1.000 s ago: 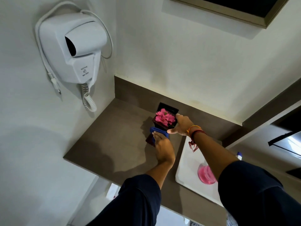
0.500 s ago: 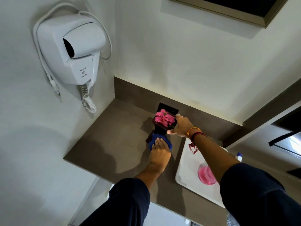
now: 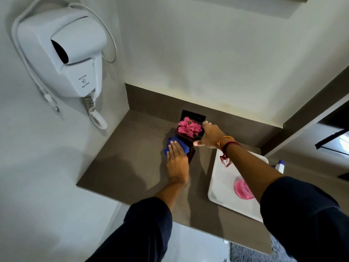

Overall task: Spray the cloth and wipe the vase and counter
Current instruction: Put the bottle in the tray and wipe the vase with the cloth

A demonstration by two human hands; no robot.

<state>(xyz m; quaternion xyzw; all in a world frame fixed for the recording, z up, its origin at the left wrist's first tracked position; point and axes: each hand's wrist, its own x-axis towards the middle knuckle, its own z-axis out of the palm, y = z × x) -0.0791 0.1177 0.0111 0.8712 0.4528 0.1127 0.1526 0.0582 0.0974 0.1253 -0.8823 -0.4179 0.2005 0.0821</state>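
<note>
vase [image 3: 191, 155]: dark, square, pink flowers, back of our counter [image 3: 132, 159] | left hand [image 3: 177, 163]: fingers flat, pressing blue cloth [image 3: 174, 143] on its side | right hand [image 3: 209, 136]: fingers grip its rim | white tray [image 3: 222, 178] just right

I see my left hand [image 3: 177, 163] flat on the blue cloth [image 3: 174, 143], pressing it on the side of the dark vase [image 3: 190, 140]. My right hand [image 3: 208, 136] grips the vase top by the pink flowers [image 3: 188, 128]. The vase stands on the brown worktop [image 3: 132, 157]. A white tray [image 3: 222, 184] lies beside it.
</note>
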